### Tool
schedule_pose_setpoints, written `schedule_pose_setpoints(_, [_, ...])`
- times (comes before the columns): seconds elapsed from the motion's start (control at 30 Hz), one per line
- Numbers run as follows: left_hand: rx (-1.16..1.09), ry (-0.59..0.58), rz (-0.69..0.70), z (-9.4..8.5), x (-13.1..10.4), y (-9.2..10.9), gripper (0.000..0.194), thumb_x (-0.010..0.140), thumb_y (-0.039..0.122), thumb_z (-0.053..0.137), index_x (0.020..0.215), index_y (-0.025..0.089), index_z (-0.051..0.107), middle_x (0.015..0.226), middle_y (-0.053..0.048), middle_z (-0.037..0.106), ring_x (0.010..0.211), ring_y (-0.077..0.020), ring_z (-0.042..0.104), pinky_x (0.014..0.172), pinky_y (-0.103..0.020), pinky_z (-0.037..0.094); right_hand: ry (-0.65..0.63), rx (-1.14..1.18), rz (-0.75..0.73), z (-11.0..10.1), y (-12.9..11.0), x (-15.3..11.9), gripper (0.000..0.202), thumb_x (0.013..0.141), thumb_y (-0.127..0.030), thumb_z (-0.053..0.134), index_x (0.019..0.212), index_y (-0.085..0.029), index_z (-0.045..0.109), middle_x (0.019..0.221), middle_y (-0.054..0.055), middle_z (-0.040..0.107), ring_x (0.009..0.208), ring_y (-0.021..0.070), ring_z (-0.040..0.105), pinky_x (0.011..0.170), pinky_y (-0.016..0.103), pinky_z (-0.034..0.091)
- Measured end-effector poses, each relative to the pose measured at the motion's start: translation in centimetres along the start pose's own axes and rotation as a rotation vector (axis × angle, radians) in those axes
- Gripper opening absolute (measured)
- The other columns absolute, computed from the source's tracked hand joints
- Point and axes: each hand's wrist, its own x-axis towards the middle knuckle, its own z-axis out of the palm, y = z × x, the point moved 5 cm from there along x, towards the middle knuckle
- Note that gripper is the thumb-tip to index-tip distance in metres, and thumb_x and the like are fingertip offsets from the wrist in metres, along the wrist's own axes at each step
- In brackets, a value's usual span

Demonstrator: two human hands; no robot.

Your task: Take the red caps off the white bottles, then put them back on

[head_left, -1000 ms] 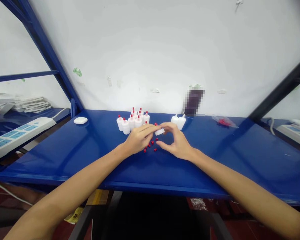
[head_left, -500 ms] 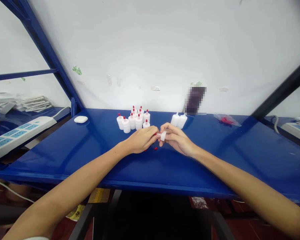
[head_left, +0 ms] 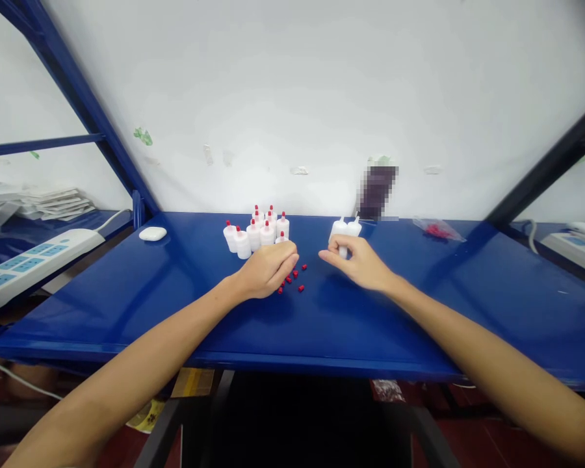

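My left hand (head_left: pixel 268 268) is closed in a fist just in front of the red-capped white bottles (head_left: pixel 253 235). Whatever its fingers may hold is hidden. Beside its knuckles several small red caps (head_left: pixel 295 274) lie loose on the blue table. My right hand (head_left: pixel 358 261) has its fingers curled, thumb and index finger apart, in front of two uncapped white bottles (head_left: pixel 338 227) with pointed nozzles. White shows through the gap between its fingers; whether the hand touches a bottle I cannot tell.
A clear bag of red pieces (head_left: pixel 439 229) lies at the back right of the blue table (head_left: pixel 214 338). A white rounded case (head_left: pixel 153 233) sits at the left. A power strip (head_left: pixel 43 263) is on the left, and blue frame posts stand on both sides.
My hands have come apart from the white piece they both held, which no longer shows. My right hand has moved right to the uncapped bottles. More loose red caps are visible.
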Motion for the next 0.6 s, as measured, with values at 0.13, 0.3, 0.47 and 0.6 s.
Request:
schedule_pose_setpoints(0.13, [0.170, -0.238, 0.004, 0.9, -0.2, -0.7, 0.030, 0.101, 0.033, 0.040, 0.079, 0.018, 0.054, 0.069, -0.001, 0.061, 0.059, -0.0143, 0.053, 0.056, -0.028, 0.032, -0.221, -0.552, -0.017, -1.4, 2.0, -0.3, 0.017, 0.092, -0.020, 0.052, 0.089, -0.017, 0.068, 0.096, 0.011, 0.068, 0.088, 0.0235, 0.064, 0.079, 0.034, 0.045])
schedule_pose_setpoints(0.3, [0.245, -0.306, -0.021, 2.2, -0.5, -1.2, 0.018, 0.096, 0.031, 0.051, 0.089, 0.019, 0.063, 0.072, -0.001, 0.068, 0.058, -0.0147, 0.058, 0.052, -0.028, 0.026, -0.259, -0.640, 0.068, -2.9, 4.1, -0.6, 0.008, 0.086, -0.017, 0.059, 0.090, -0.018, 0.066, 0.099, 0.010, 0.064, 0.081, 0.0213, 0.063, 0.072, 0.032, 0.045])
schedule_pose_setpoints(0.47, [0.201, -0.199, 0.013, 1.4, -0.3, -1.1, 0.019, 0.097, 0.029, 0.049, 0.093, 0.019, 0.064, 0.070, 0.000, 0.068, 0.057, -0.0132, 0.054, 0.068, -0.031, 0.037, -0.205, -0.621, 0.108, -3.7, 4.9, -0.3, 0.011, 0.082, -0.026, 0.067, 0.078, -0.019, 0.059, 0.085, 0.005, 0.061, 0.068, 0.0166, 0.057, 0.063, 0.028, 0.042])
schedule_pose_setpoints(0.6, [0.235, -0.041, -0.022, -0.3, 0.0, -1.5, 0.020, 0.096, 0.027, 0.047, 0.089, 0.020, 0.064, 0.062, 0.003, 0.064, 0.051, -0.0107, 0.042, 0.082, -0.036, 0.038, -0.254, -0.690, 0.199, -3.8, 5.0, -0.4, 0.005, 0.082, -0.025, 0.064, 0.082, -0.021, 0.061, 0.086, 0.004, 0.067, 0.070, 0.0180, 0.058, 0.059, 0.028, 0.036])
